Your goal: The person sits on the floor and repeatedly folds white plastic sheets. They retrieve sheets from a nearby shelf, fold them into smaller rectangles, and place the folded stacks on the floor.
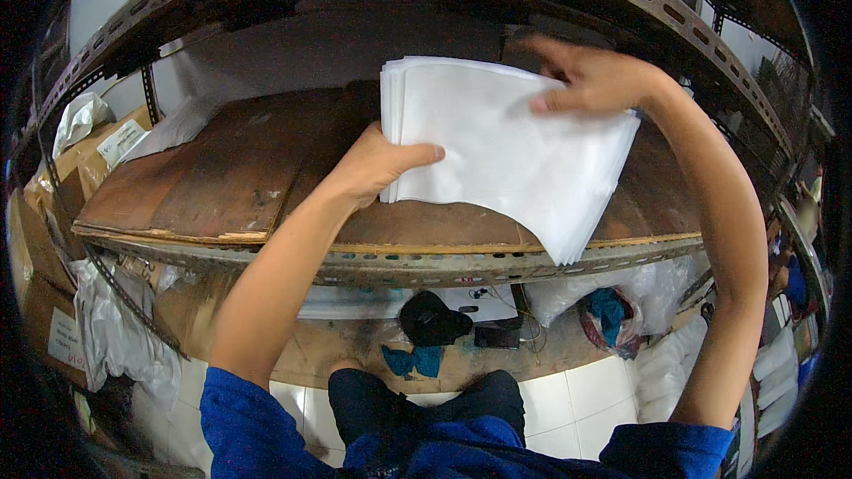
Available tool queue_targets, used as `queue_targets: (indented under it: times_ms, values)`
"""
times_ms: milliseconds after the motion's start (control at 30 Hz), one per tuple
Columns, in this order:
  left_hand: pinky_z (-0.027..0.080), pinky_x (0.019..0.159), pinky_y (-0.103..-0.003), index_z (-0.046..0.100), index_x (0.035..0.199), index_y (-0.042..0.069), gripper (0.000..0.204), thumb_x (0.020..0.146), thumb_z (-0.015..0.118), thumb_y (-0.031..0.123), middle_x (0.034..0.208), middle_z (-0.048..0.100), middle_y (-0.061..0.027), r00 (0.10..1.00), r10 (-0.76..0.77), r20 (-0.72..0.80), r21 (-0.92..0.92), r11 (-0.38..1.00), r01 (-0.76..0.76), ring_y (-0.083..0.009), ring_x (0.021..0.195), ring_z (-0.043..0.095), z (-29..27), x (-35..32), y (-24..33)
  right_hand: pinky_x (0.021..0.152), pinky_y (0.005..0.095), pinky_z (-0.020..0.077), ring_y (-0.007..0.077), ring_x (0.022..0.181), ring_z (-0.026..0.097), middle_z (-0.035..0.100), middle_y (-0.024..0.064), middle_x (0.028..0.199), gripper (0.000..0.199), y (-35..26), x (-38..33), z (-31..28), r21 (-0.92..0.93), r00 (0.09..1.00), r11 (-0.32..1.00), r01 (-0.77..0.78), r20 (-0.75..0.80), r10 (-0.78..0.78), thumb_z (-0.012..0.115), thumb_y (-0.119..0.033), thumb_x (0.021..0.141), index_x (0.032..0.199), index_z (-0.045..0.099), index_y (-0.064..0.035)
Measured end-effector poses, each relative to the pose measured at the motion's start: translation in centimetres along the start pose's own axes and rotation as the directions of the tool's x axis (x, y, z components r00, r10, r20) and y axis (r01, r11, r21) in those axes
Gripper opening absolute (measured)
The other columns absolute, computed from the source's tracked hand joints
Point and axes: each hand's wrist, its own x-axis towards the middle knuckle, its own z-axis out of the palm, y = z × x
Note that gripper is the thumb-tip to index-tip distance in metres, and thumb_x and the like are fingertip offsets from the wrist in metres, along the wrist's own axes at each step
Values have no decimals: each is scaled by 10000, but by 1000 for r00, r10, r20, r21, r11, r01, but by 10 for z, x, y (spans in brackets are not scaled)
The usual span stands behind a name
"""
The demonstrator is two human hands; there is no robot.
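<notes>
A thick stack of white sheets (497, 146) lies on a worn wooden shelf board (222, 177), with one corner hanging over the shelf's front edge. My left hand (377, 164) grips the stack's left edge, thumb on top. At the stack's far right corner my right hand (595, 80) rests with its fingers flat on the top sheet.
The shelf sits in a slotted metal rack (426, 268) with another metal beam overhead. Cardboard boxes (98, 155) and plastic bags (80, 120) are at the left. Below are white bags, a black cap (433, 319), blue cloth (413, 361) and a white tiled floor.
</notes>
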Motion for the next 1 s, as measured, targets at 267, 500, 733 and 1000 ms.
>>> queue_targets:
  times_ms: [267, 500, 733, 1000]
  values:
    - [454, 980, -396, 529, 1269, -38, 625, 759, 773, 227, 1201, 617, -177, 978, -95, 185, -162, 979, 125, -256, 1114, 585, -16, -10, 2, 981, 453, 445, 370, 1135, 594, 499, 270, 1363, 871, -12, 9, 19, -150, 996, 985, 81, 36, -76, 644, -435, 860, 1531, 171, -144]
    - [511, 854, -377, 624, 1161, -66, 611, 773, 695, 400, 1068, 678, -215, 997, -76, -28, 286, 955, 81, -300, 916, 656, -10, -13, 5, 1092, 373, 364, 349, 1303, 467, 465, 268, 1395, 873, 7, 1, 7, -161, 995, 983, -87, 24, 92, 675, -252, 742, 1474, 271, -1]
    - [495, 902, -491, 568, 1093, -96, 321, 839, 555, 99, 1054, 602, -337, 927, 296, -229, 427, 887, -177, -472, 1019, 594, 35, -6, -5, 1043, 391, 394, 343, 1192, 543, 580, 250, 1241, 493, 9, 5, -3, -154, 972, 968, -196, -163, 171, 649, -215, 853, 1260, 547, 43]
    - [537, 835, -412, 690, 968, -25, 556, 644, 754, 423, 935, 690, -249, 969, 125, -213, 416, 909, -26, -373, 902, 673, 23, 2, -2, 1123, 386, 313, 343, 1351, 403, 401, 256, 1451, 727, -8, 22, 16, -134, 978, 969, -206, -57, 200, 659, -291, 866, 1434, 344, 35]
